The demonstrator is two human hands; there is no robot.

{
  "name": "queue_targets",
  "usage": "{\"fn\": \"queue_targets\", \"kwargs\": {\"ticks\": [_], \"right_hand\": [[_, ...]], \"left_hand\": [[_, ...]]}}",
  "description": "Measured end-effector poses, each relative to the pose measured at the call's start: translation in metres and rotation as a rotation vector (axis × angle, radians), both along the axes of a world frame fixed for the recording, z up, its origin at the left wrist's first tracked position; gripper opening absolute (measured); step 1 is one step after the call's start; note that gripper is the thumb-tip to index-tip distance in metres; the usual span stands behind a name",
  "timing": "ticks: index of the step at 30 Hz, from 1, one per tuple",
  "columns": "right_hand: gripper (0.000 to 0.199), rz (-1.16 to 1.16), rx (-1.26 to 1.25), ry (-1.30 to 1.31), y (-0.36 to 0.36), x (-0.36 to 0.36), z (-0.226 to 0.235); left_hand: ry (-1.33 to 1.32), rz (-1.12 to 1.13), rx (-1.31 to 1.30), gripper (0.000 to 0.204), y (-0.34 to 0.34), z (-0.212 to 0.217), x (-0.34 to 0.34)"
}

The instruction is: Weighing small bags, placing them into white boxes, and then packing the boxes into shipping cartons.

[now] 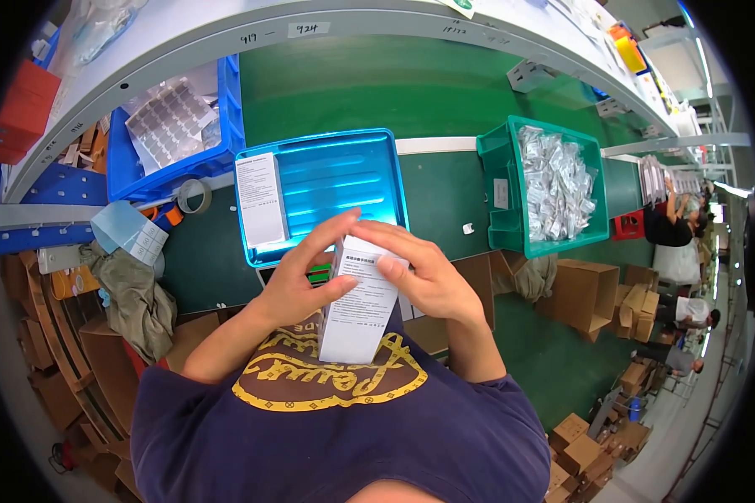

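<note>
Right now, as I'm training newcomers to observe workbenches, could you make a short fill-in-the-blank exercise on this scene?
1. The box between the left hand and right hand is mainly ____ in colour.
2. A similar box lies along the ____ side of the blue tray.
3. The bin of silvery packets is ____ in colour.

Missing words: white; left; green.

The left hand (298,277) and right hand (436,281) lean inward, fingers (331,232) bent and tips close together, thumbs (337,289) apart; both forearms (478,348) are bare.
</note>
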State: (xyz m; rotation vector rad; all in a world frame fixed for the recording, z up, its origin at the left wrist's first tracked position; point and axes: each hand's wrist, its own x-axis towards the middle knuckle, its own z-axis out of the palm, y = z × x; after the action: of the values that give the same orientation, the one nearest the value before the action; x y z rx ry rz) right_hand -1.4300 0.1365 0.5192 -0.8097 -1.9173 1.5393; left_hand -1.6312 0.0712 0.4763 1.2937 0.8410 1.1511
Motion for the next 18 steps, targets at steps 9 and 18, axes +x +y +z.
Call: {"fn": "queue_targets", "kwargs": {"ticks": [9, 18], "right_hand": [[0.055, -0.232, -0.369, 0.233, -0.024, -0.023, -0.056], [0.034, -0.695, 0.009, -0.099, 0.094, -0.146, -0.220]], "left_hand": [[0.000, 0.276, -0.009, 0.046, -0.004, -0.023, -0.007], [1.181, 0.542, 0.210, 0.062, 0.037, -0.125, -0.090]]}}
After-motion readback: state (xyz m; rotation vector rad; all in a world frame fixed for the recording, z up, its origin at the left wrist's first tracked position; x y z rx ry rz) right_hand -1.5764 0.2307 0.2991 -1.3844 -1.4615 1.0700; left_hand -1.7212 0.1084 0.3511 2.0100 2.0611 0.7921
